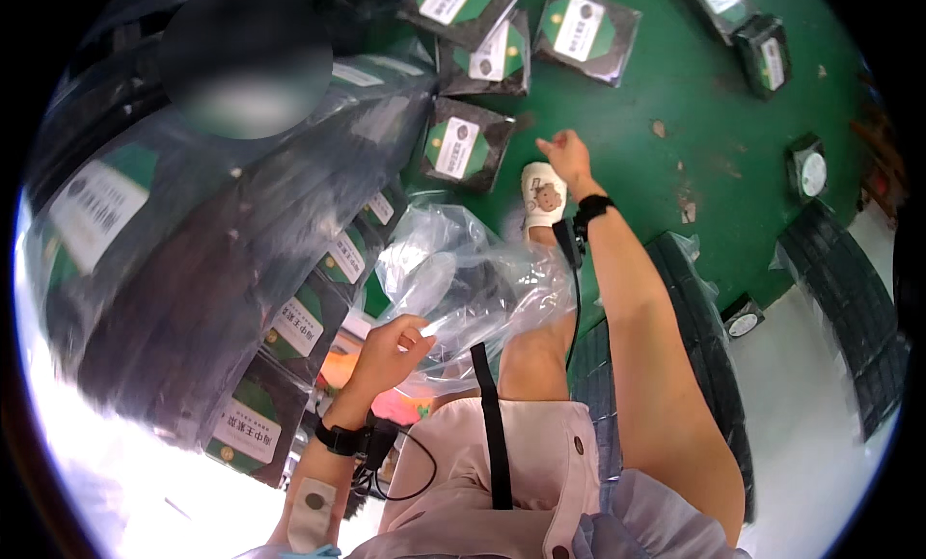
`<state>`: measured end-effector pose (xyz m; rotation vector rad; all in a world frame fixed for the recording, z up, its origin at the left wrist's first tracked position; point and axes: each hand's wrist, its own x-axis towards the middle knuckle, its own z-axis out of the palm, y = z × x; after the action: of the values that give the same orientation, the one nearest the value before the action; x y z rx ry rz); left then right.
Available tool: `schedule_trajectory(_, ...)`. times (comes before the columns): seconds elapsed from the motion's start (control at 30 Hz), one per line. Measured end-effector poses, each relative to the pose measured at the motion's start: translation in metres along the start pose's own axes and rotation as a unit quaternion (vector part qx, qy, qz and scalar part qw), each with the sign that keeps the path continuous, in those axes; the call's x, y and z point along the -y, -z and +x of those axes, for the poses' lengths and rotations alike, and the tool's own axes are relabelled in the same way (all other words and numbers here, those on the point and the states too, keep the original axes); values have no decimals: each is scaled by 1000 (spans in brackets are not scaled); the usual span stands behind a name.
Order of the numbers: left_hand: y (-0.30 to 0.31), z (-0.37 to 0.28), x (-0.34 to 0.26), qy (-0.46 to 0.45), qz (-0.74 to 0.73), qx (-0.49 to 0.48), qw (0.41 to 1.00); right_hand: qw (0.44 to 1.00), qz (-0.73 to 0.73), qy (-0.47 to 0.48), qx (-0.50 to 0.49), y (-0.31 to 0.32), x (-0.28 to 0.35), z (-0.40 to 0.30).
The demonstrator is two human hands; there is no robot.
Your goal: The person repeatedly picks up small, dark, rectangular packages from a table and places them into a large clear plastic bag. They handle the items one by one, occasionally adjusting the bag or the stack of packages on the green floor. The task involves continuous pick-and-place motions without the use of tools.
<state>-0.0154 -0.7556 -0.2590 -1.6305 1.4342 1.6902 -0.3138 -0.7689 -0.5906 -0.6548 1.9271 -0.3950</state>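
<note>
A large clear plastic bag (463, 291) hangs crumpled in front of my legs. My left hand (394, 353) is at its near left side, thumb and fingertips pinched on the thin film. Farther out, my right hand (568, 157) is above a cream shoe (544, 197), with fingers curled and nothing visible in them. The nearest flat packet (459, 145), dark with a green and white label, lies on the green floor left of that hand. More such packets, among them one packet (586, 34) beyond my right hand, lie farther out.
Big plastic-wrapped bundles (304, 183) of labelled packets fill the left side. Long dark wrapped stacks (694, 356) and another stack (843, 306) stand at the right. Small packs (767, 56) lie on the green floor (673, 168). A blurred round patch hides the upper left.
</note>
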Motion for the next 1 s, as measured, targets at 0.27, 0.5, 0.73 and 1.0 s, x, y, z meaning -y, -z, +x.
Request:
schedule_trajectory(0.27, 15, 82, -38, -15, -254, -60, 965, 990, 86, -98, 57, -128, -31, 58)
schedule_trajectory(0.5, 15, 193, -49, 65, -352, -98, 929, 930, 341, -106, 91, -173, -44, 49)
schedule_trajectory(0.73, 38, 241, -21, 302, -679, -159, 650, 914, 203, 330, 117, -38, 20, -23)
schedule_trajectory(1.0, 21, 222, 31, 250, -545, -121, 791, 990, 73, 89, -79, -40, 10, 82)
